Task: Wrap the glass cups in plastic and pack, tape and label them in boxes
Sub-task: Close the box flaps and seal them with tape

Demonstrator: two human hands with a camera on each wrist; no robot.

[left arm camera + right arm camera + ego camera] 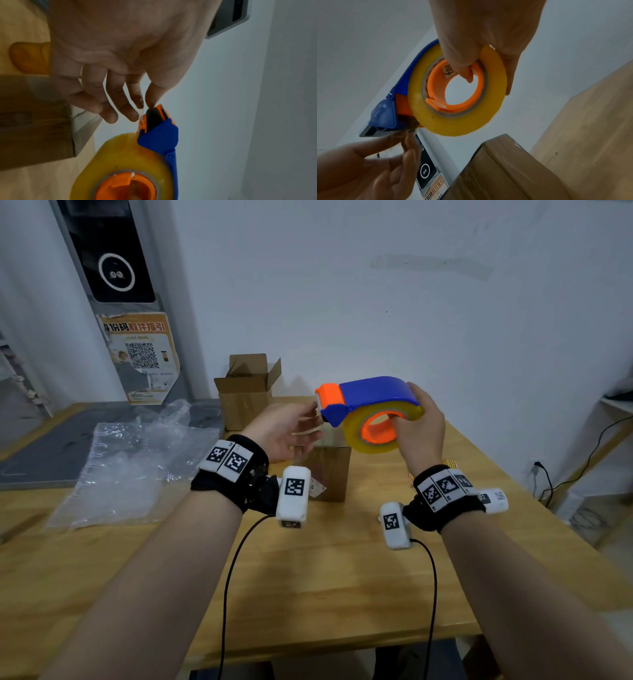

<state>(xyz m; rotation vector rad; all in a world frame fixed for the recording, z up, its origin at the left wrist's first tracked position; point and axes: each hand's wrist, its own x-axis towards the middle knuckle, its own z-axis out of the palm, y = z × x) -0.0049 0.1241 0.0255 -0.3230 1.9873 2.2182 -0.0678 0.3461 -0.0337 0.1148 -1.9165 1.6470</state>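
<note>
My right hand holds a blue and orange tape dispenser in the air, thumb through the orange core of its yellowish roll, fingers over the blue cover. My left hand reaches the dispenser's orange front end, where thumb and forefinger pinch the clear free end of the tape at the cutter. Below both hands a small closed cardboard box stands on the wooden table. No glass cup is visible.
An open cardboard box stands at the back against the wall. Crumpled bubble wrap lies at the left, partly on a grey mat. A small red-and-yellow striped item peeks out behind my right wrist. Cables hang off the table's right side.
</note>
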